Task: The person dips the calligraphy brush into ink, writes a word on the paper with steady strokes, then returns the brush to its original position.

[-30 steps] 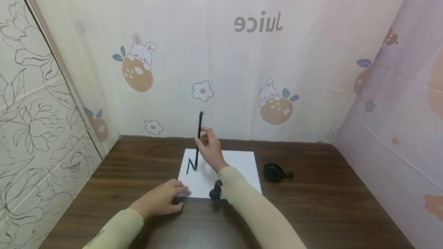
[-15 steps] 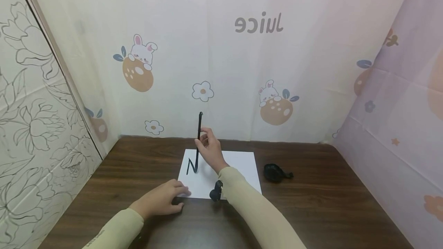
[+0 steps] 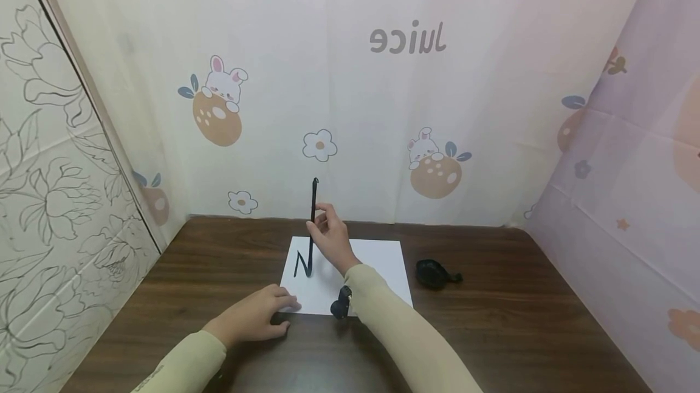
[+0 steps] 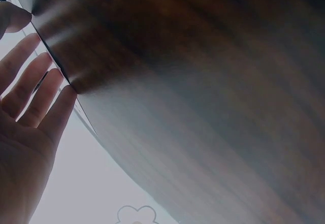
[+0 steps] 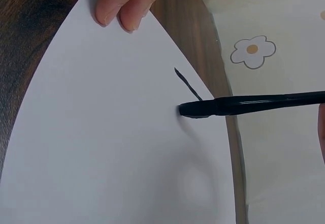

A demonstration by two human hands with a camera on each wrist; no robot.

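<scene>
My right hand [image 3: 332, 240] pinches a black calligraphy brush [image 3: 314, 200] between thumb and fingers, nearly upright. Its dark bristles [image 5: 193, 109] touch the white sheet of paper [image 3: 377, 262], at the lower end of an N-shaped ink mark [image 3: 301, 263]. In the right wrist view, the brush covers part of that mark. My left hand [image 3: 251, 316] rests at the near left corner of the sheet, fingertips on the paper and thumb out on the table. Seen from the left wrist, those fingers [image 4: 30, 92] are spread and fairly straight.
A black dish with a short handle [image 3: 433, 273] sits on the dark wooden table [image 3: 492, 320], right of the paper. Behind the table hangs a printed curtain [image 3: 350, 95]. A small black device [image 3: 340, 303] is strapped at my right wrist.
The brush tip has drawn slightly toward me along the paper, lengthening the ink stroke, and the right hand has shifted a little with it. My left hand stays in place.
</scene>
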